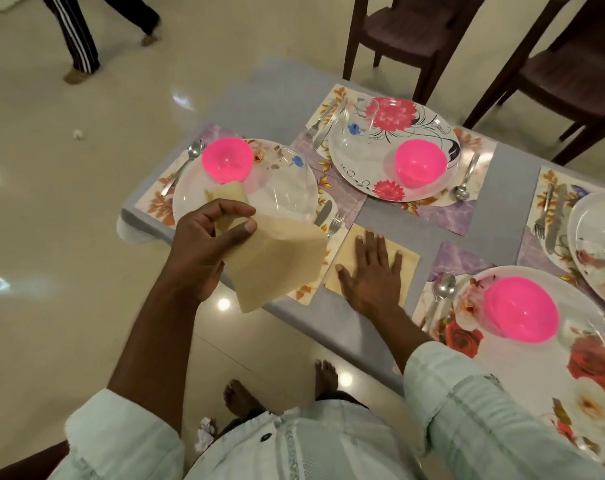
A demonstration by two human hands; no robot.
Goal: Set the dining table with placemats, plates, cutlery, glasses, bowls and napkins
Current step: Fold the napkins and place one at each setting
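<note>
Head view, looking down at a grey table (391, 327) partly laid for a meal. Pale yellow napkin (353, 268) lying flat on the table near its front edge, between two floral placemats, pressed under the right hand (373, 271), which rests palm down, fingers spread, grasping nothing. Second napkin (276, 261) of the same colour, loosely unfolded, pinched between thumb and fingers of the left hand (207, 237) and held in the air over the near-left place setting and the table's edge.

Behind that napkin, a white plate (280, 188) on a floral placemat (155, 199), with a pink bowl (227, 160) on the plate, a spoon (186, 164) to its left and a fork (335, 224) and knife at its right. Further back, a flowered plate (394, 147) carrying another pink bowl (419, 166), fork and knife on one side, spoon on the other. At right, a third pink bowl (521, 308) on a plate, a spoon (441, 292) beside it. Partial fourth setting at the far right edge.

Two dark wooden chairs (408, 39) beyond the table. Glossy cream floor; another person's legs (82, 36) at top left. Wearer's pale sleeves and bare feet at bottom.
</note>
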